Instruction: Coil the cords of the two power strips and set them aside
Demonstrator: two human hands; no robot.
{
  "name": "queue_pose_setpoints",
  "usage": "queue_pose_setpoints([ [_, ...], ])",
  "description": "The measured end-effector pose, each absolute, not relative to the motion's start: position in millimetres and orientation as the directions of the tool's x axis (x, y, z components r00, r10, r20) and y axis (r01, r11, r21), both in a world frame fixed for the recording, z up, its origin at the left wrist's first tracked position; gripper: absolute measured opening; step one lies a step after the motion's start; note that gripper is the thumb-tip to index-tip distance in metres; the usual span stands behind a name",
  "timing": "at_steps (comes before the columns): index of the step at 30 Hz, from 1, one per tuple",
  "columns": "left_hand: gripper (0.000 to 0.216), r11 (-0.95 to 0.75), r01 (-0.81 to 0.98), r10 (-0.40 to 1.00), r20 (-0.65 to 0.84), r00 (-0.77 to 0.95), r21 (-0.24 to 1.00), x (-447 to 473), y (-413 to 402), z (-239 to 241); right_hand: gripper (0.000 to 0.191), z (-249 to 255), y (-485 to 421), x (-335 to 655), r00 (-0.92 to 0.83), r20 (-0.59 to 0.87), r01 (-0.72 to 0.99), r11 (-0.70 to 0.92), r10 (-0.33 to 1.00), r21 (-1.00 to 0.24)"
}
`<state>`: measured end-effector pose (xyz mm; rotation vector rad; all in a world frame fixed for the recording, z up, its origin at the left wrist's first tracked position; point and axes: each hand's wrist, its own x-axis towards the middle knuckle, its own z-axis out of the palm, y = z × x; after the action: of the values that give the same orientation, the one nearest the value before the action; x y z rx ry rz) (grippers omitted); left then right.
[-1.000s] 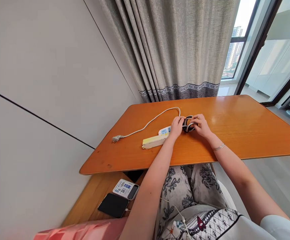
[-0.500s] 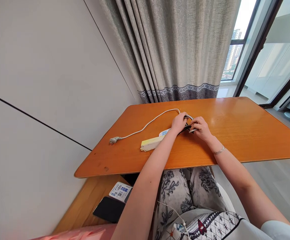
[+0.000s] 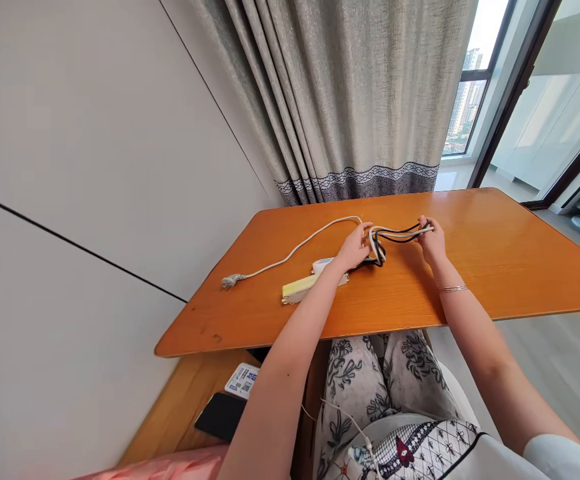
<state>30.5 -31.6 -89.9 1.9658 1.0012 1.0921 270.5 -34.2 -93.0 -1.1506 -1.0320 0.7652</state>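
Note:
My right hand point(image 3: 432, 244) pinches black and white cables point(image 3: 400, 234) at their far right end, pulled out in a loop above the table. At the left end of this loop, my left hand point(image 3: 354, 249) is closed around the tangled bundle, its fingertips partly hidden by the cords. From beside it a white cord point(image 3: 300, 252) curves left across the table to a plug point(image 3: 231, 281). Under my left wrist lie a pale yellow and white power strip point(image 3: 300, 288) and a smaller white piece point(image 3: 322, 265), both partly covered by my forearm.
The wooden table point(image 3: 510, 267) has its near edge over my lap. Below it on the left, a black phone point(image 3: 221, 416) and a white box with blue print point(image 3: 241, 381) lie on a wooden surface. A curtain point(image 3: 370, 100) hangs behind the table.
My right hand has moved right, away from my left hand, drawing the black and white cables out into a longer loop. My left hand has shifted slightly left.

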Motion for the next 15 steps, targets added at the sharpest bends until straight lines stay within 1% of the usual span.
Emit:
queue_pose_setpoints([
  [2,0.071,-0.472,0.354,0.840,0.288,0.460,0.807,36.7,-41.4,-83.6,0.052,-89.7,-30.4,277.8,0.410,0.273,-0.154,0.362,0.870,-0.920],
  [3,0.073,-0.471,0.382,0.825,0.244,0.509,0.795,39.4,-46.5,-79.8,0.052,-88.4,-28.3,281.9,0.437,0.289,-0.231,0.417,0.852,-0.879],
  [5,0.067,-0.494,0.463,0.791,0.158,0.591,0.736,44.2,-56.4,-72.6,0.047,-86.7,-25.0,290.1,0.479,0.315,-0.323,0.498,0.819,-0.805],
  [6,0.058,-0.524,0.515,0.771,0.121,0.625,0.679,46.3,-61.0,-70.0,0.044,-86.2,-24.2,293.8,0.492,0.322,-0.346,0.521,0.809,-0.780],
  [8,0.035,-0.615,0.601,0.724,0.063,0.687,0.511,49.4,-68.5,-67.8,0.038,-85.3,-24.8,300.4,0.494,0.339,-0.368,0.546,0.801,-0.752],
  [10,0.020,-0.696,0.632,0.680,0.031,0.732,0.341,50.8,-72.6,-69.8,0.035,-83.6,-28.1,306.2,0.465,0.374,-0.367,0.560,0.802,-0.743],
  [12,0.015,-0.729,0.648,0.670,0.037,0.741,0.222,49.8,-72.4,-74.2,0.033,-81.2,-32.9,312.4,0.439,0.405,-0.383,0.575,0.802,-0.723],
  [15,0.015,-0.689,0.719,0.725,0.063,0.686,0.087,42.6,-64.3,-79.5,0.023,-77.9,-39.5,324.7,0.462,0.412,-0.461,0.610,0.785,-0.645],
])
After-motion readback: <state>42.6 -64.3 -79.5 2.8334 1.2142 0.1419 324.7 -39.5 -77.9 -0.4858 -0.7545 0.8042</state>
